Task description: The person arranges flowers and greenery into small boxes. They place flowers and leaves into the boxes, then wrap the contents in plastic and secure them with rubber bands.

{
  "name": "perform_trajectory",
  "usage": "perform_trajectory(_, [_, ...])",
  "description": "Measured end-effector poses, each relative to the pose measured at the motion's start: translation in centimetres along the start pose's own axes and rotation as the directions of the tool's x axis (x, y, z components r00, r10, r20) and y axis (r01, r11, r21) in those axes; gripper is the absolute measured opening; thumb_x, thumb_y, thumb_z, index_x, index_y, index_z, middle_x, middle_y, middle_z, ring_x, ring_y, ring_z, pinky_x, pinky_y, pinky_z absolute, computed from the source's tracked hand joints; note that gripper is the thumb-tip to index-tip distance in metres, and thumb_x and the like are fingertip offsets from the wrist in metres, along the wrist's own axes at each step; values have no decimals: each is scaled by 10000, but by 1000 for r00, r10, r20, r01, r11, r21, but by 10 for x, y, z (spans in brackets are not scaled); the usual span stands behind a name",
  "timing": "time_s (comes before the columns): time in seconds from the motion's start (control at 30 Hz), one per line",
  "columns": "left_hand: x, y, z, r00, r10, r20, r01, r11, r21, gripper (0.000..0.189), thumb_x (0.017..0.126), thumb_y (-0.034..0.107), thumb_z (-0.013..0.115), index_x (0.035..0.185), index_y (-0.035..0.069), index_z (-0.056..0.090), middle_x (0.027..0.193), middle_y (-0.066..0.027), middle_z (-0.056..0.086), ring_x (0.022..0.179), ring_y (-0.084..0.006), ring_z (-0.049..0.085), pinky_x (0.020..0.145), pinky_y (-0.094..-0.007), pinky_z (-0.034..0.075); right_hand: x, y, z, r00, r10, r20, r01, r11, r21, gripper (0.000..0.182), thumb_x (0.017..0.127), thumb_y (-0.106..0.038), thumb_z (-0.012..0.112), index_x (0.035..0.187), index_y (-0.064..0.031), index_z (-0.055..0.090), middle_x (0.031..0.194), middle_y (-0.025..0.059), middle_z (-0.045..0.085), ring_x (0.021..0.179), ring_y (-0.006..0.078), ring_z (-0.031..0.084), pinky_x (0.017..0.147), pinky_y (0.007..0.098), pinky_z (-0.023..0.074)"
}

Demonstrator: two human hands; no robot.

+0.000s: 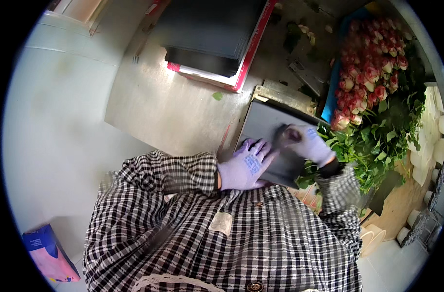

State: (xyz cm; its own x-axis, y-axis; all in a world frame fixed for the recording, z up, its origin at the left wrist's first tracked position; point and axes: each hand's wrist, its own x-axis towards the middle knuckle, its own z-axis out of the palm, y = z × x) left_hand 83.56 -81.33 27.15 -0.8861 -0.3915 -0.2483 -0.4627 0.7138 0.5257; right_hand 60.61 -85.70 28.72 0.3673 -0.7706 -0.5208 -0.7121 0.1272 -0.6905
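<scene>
My left hand [245, 168], in a pale purple glove, lies with spread fingers on a dark, flat sheet [260, 118] near my body. Over the right part of that sheet is my right hand [306, 142], gloved alike, its fingers curled against a dark edge or fold; blur hides exactly what they pinch. A metal plate [286, 96] borders the sheet's far side. Many pink and cream roses [368, 76] with leafy green stems lie to the right, beside my right wrist.
A stack of black sheets [211, 36] rests on a red and white box [240, 78] farther away. Loose leaves [217, 96] and petals lie on the metal table [163, 98]. A blue and pink packet [50, 252] is at lower left. White cups or buckets stand at the right.
</scene>
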Motion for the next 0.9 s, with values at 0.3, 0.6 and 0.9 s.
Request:
perform_trajectory(0.3, [-19, 23, 10, 999, -27, -29, 29, 998, 61, 704, 766, 263, 612, 1390, 69, 350, 1383, -330, 302, 1313, -464, 288, 1039, -600, 253, 117, 106, -68, 911, 19, -413, -375, 459, -806, 877, 748, -600, 633, 1366, -40, 359, 1333, 241, 441, 1162, 377, 496, 961, 436, 417])
perform_trajectory(0.6, [-12, 35, -14, 963, -139, 232, 59, 946, 320, 629, 871, 275, 438, 1445, 64, 290, 1422, -349, 268, 1313, -499, 277, 1069, -601, 176, -47, -9, -87, 887, 259, -382, -88, 907, 411, 443, 832, -118, 673, 1215, -16, 476, 991, 45, 607, 860, 140, 593, 727, 278, 502])
perform_trajectory(0.9, [-8, 36, -15, 909, -247, 336, 67, 881, 468, 765, 887, 510, 450, 1466, 61, 232, 1422, -352, 275, 1315, -512, 267, 1062, -621, 155, -106, 5, -9, 878, 457, 142, -301, 758, -578, 611, 702, -296, 697, 1187, 0, 472, 1072, 237, 570, 1009, 381, 566, 852, 440, 462])
